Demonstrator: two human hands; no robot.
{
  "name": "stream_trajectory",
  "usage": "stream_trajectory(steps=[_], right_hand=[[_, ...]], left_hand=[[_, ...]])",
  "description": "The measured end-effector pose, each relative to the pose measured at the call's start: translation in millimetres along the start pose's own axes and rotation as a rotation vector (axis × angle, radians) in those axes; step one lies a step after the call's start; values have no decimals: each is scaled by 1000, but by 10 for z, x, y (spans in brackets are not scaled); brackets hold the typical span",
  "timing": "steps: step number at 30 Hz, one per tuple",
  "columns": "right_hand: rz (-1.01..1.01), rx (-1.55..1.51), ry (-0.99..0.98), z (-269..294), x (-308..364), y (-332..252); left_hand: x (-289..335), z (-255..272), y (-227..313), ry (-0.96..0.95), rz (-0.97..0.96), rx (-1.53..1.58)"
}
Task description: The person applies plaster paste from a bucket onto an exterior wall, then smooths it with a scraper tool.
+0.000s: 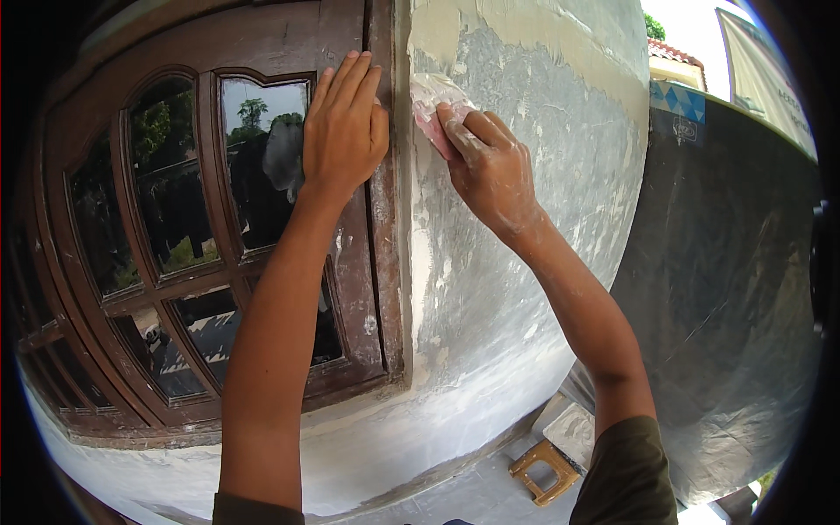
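The person's right hand is gripping a flat pink, pale-smeared spreader, slanting up-left from its grip over the grey plaster wall. The left hand is lying flat on the brown wooden window frame.

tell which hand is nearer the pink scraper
Right. The right hand grips the pink scraper against the wall; the left hand rests on the brown window frame, left of the scraper.

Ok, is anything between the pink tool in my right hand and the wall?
Nothing visible: the pink tool in your right hand appears right against the grey wall. Your left hand lies off to the left, on the wooden window.
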State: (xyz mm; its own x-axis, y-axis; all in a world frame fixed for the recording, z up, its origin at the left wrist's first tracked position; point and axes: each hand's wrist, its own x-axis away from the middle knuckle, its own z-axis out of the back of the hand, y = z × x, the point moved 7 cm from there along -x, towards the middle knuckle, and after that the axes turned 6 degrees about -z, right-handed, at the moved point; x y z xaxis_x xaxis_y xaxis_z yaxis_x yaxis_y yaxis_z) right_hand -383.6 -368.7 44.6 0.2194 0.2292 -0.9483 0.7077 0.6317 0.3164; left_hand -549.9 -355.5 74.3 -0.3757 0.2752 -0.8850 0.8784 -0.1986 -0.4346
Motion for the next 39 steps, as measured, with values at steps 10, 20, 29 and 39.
stream_trajectory(steps=[10,20,29,39], right_hand=[[-9,217,-14,-293,-434,515],[-93,-12,132,19,-677,496],[52,81,-57,-168,-7,-10],[41,264,138,-145,-856,424]], left_hand=[[-29,-32,41,-7,-11,16],[-42,-12,51,5,-15,-11],[-6,18,2,1,-13,9],[-39,-10,48,17,-13,27]])
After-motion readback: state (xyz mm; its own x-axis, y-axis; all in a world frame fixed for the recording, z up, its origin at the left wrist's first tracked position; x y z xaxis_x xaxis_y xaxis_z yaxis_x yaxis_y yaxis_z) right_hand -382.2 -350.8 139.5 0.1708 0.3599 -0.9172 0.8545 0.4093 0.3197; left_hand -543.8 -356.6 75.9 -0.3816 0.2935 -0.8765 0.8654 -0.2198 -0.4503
